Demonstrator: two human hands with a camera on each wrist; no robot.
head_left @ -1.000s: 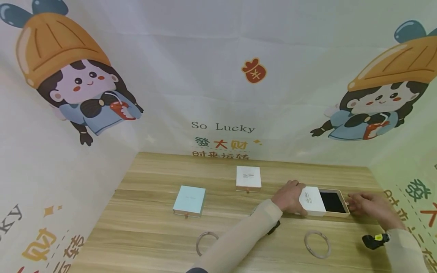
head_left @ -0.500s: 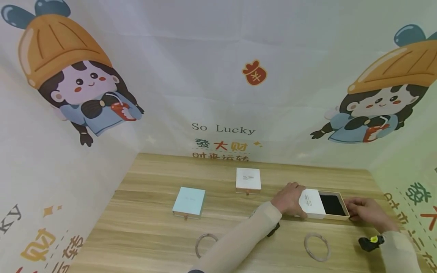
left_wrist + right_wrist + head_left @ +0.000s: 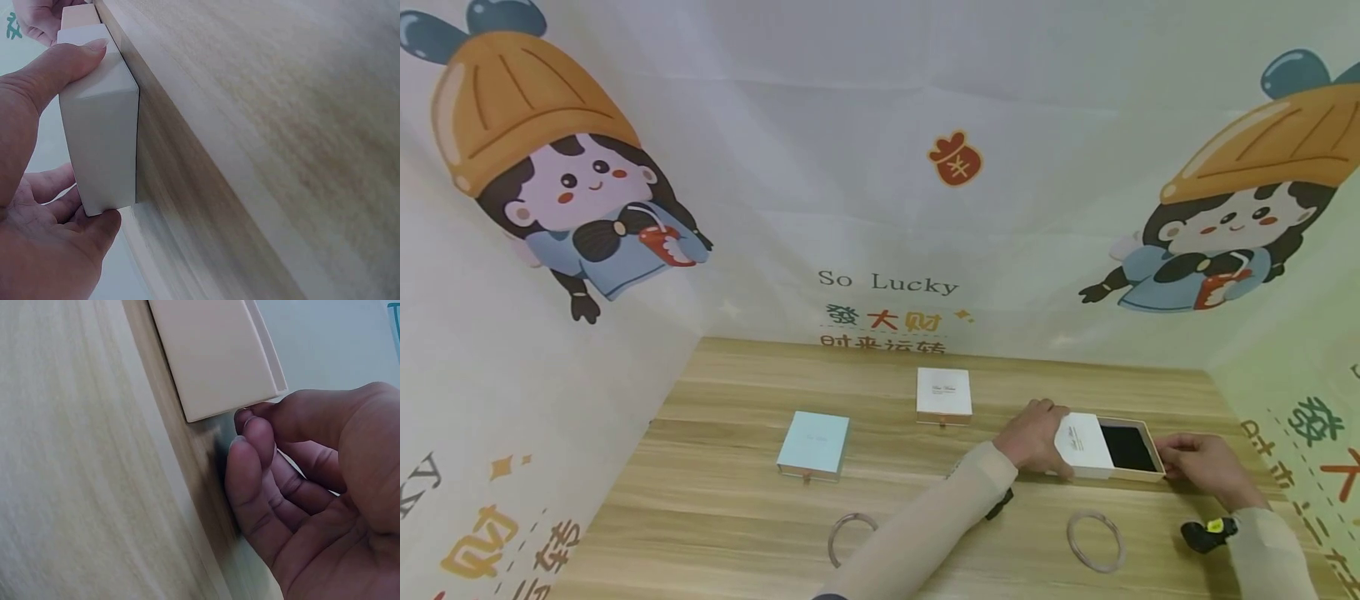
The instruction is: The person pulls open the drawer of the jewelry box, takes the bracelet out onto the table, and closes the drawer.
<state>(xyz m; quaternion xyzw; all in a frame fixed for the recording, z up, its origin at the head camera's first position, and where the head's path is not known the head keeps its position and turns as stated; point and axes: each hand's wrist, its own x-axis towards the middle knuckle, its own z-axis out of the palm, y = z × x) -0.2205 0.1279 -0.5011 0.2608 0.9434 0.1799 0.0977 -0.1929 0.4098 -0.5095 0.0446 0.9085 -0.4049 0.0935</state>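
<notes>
A white drawer-style gift box (image 3: 1087,450) lies on the right of the table with its drawer (image 3: 215,362) partly out to the right. Black padding (image 3: 1127,448) shows inside the drawer. My left hand (image 3: 1036,435) grips the white sleeve from its left end; in the left wrist view the thumb lies on one side and the fingers curl under the other. At the drawer's outer end, my right hand (image 3: 1208,467) has thumb and index finger pinched together right at the edge, where the pull tab sits; the fingertips hide the tab.
A light blue box (image 3: 814,443) and a second white box (image 3: 943,395) stand further left, both shut. One clear bangle (image 3: 1070,542) lies in front of the held box; another bangle (image 3: 832,542) is partly behind the left sleeve. Printed cloth (image 3: 880,208) encloses the table (image 3: 715,517).
My right hand has shifted a little left, closer against the drawer's end. The left hand keeps its grip, and the drawer stands out about as far as before.
</notes>
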